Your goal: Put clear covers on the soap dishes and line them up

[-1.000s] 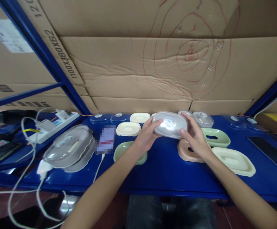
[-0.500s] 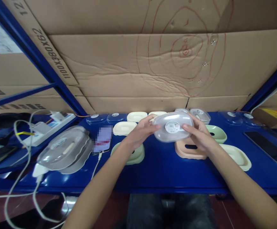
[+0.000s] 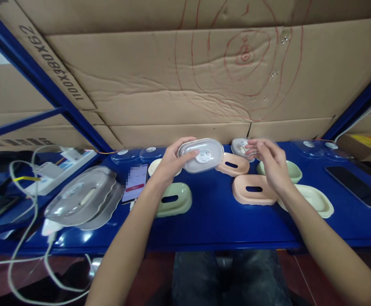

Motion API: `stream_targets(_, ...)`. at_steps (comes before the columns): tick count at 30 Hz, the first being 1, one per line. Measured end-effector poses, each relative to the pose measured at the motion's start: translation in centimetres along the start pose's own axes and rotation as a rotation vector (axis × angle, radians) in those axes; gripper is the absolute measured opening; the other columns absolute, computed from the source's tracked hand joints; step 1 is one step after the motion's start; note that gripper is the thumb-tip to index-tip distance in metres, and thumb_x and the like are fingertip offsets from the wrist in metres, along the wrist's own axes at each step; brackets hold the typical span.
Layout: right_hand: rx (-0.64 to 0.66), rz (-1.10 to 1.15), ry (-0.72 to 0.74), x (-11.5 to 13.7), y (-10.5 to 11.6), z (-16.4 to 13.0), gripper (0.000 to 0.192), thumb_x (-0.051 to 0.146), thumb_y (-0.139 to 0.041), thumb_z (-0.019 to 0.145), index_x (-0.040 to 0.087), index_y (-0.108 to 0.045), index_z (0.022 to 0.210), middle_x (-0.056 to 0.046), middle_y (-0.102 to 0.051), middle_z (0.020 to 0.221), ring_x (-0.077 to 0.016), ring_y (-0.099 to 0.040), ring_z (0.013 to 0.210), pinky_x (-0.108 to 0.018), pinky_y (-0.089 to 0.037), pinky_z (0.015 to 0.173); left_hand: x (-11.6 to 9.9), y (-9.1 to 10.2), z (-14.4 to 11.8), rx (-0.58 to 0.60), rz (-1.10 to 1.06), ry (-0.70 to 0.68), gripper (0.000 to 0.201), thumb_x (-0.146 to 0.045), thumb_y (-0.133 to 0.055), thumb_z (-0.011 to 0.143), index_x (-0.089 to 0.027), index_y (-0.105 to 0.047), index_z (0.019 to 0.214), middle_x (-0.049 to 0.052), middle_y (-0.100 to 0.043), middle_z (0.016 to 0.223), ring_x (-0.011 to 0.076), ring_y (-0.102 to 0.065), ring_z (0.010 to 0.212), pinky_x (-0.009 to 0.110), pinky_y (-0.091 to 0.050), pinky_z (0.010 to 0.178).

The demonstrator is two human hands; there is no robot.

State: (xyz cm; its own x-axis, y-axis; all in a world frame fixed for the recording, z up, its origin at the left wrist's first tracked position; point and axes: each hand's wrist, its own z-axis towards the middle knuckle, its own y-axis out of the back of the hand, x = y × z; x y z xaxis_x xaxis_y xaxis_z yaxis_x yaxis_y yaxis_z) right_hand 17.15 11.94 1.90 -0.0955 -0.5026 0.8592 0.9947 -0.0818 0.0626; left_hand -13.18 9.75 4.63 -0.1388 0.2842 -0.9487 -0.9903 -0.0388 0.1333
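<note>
My left hand [image 3: 175, 159] grips a grey oval soap box [image 3: 215, 160] with a clear lid and a round white sticker, the thumb lying across the lid. To its right, my right hand [image 3: 271, 163] is raised with its fingers loosely bent and apart, nothing seen in them. Behind those fingertips is another grey lidded soap box [image 3: 238, 146]. Below my hands lie two peach soap trays [image 3: 254, 196] with dark slots, a green slotted tray [image 3: 175, 204] by my left wrist, and a cream tray [image 3: 322, 199] partly hidden by my right forearm.
On the left sit larger stacked grey lidded boxes [image 3: 83, 195], a lit phone [image 3: 136, 182] and a power strip [image 3: 64, 168] with looping white cables. Clear lids [image 3: 308, 148] lie along the back. A dark phone [image 3: 358, 185] is at right. Cardboard [image 3: 160, 76] walls the back.
My left hand has carried the grey soap box to the left. My right hand has let go of it and moved apart to the right. The camera view has shifted slightly.
</note>
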Motion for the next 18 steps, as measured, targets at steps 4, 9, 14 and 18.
stream_targets(4,-0.004,-0.030,0.003,0.1,0.0,0.0,0.046,0.072,-0.068,0.102,0.027,-0.078,0.105,-0.007,-0.082,0.109,-0.0244,-0.077,0.093,-0.040,-0.065,0.083,-0.5,0.9,0.0,0.165,0.166,-0.047,0.040,-0.052,-0.084,0.092,-0.024,-0.084,0.121,0.008,-0.081,0.130,0.0308,-0.071,0.121,0.039,-0.051,0.106)
stream_targets(9,-0.012,-0.002,0.003,0.1,0.1,0.0,0.040,0.066,-0.069,0.103,0.028,-0.079,0.102,-0.007,-0.081,0.110,-0.0239,-0.077,0.091,-0.039,-0.064,0.081,0.6,0.5,0.2,0.462,0.297,-0.111,0.034,-0.051,-0.077,0.098,-0.025,-0.087,0.117,0.009,-0.083,0.127,0.0300,-0.074,0.113,0.038,-0.053,0.101)
stream_targets(14,-0.002,-0.031,0.006,-0.1,0.8,0.3,0.041,0.066,-0.066,0.104,0.027,-0.078,0.100,-0.007,-0.080,0.111,-0.0244,-0.076,0.092,-0.040,-0.065,0.082,2.3,-1.3,-0.2,0.365,0.397,-0.115,0.033,-0.049,-0.075,0.099,-0.027,-0.086,0.122,0.009,-0.083,0.124,0.0302,-0.073,0.108,0.040,-0.055,0.098)
stream_targets(18,-0.013,-0.002,0.006,-0.3,1.3,0.7,0.039,0.063,-0.066,0.104,0.028,-0.079,0.097,-0.007,-0.080,0.107,-0.0250,-0.076,0.091,-0.042,-0.065,0.084,2.1,-2.0,-0.9,0.336,0.447,-0.108,0.040,-0.053,-0.074,0.100,-0.027,-0.083,0.129,0.012,-0.080,0.135,0.0359,-0.071,0.125,0.049,-0.051,0.114)
